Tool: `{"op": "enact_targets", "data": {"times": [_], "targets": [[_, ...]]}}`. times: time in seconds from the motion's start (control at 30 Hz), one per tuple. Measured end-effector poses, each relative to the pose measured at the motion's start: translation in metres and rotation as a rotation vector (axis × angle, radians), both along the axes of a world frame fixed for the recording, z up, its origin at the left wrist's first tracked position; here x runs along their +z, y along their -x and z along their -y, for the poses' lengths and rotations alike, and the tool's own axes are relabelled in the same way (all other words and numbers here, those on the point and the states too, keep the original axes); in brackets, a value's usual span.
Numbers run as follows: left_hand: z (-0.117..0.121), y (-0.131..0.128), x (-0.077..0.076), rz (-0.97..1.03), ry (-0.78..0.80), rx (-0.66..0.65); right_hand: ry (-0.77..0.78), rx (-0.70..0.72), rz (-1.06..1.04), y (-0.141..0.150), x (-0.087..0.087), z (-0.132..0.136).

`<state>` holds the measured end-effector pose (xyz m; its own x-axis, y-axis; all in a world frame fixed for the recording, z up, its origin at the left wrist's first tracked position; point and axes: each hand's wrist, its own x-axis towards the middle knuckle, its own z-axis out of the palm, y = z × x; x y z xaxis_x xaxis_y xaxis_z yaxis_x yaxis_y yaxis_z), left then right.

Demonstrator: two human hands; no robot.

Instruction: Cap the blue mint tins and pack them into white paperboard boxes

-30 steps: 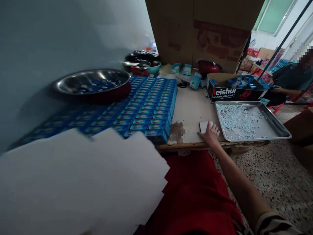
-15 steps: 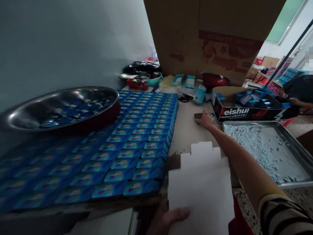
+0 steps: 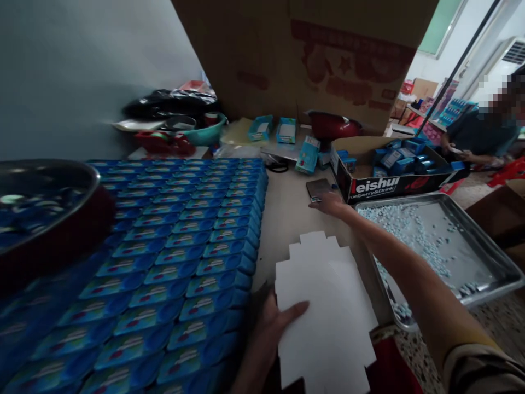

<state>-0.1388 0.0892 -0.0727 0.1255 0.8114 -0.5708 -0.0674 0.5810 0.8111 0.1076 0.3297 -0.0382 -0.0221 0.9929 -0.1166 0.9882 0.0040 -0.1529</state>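
The left hand (image 3: 273, 323) is half hidden: its wrist runs out of the bottom edge and its fingers lie under the white card sheets (image 3: 324, 306), so only the thumb shows, pressed on top; the grip is clamped on the sheets, thumb above and fingers below. The sheets are flat die-cut blanks lying on the worktop (image 3: 287, 213) near its front edge, their lower part hanging past it and cut off by the frame; how many there are is hard to tell. The right hand (image 3: 330, 202) is far out at the end of a straight arm, palm down, fingertips at a small dark flat thing (image 3: 319, 187) beside the carton (image 3: 381, 189); what that thing is cannot be made out, nor whether the grip is apart or together. The right sleeve is cropped at the lower right corner. Left of the sheets stand packed rows of blue boxes (image 3: 197, 230); a bowl (image 3: 49, 219) on them is blurred and cut by the left edge. A steel tray (image 3: 484, 246) of pale pellets sits under the right forearm, partly covered by it. Another person (image 3: 484, 131) sits far right, mostly out of frame.
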Motion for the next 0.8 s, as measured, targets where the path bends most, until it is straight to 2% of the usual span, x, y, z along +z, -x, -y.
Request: {"op": "enact_targets", "data": {"times": [0.1,0.2,0.23,0.3,0.37,0.5,0.67,0.8], "targets": [[-0.004,0.001,-0.001,-0.551,-0.308,-0.144,0.096,0.078,-0.019,-0.024,0.002,0.077],[-0.013,-0.003,0.007,-1.059,-0.545,-0.357,0.097,0.179,0.002,-0.044,-0.005,0.155],[-0.020,-0.006,0.010,-1.137,-0.603,-0.417,0.069,0.204,0.008,-0.049,-0.006,0.174],[-0.042,-0.011,0.014,-1.144,-0.709,-0.510,0.019,0.218,0.013,-0.056,-0.006,0.192],[-0.070,-0.014,0.014,-1.100,-0.729,-0.535,0.036,0.211,0.028,-0.058,-0.003,0.191],[-0.112,-0.011,0.006,-1.035,-0.573,-0.649,0.136,0.236,0.082,-0.055,0.007,0.165],[-0.122,-0.009,-0.005,-1.014,-0.663,-0.614,0.164,0.284,0.029,-0.055,0.001,0.146],[-0.128,-0.009,-0.009,-1.000,-0.713,-0.695,0.150,0.285,-0.087,-0.060,-0.008,0.146]]}}
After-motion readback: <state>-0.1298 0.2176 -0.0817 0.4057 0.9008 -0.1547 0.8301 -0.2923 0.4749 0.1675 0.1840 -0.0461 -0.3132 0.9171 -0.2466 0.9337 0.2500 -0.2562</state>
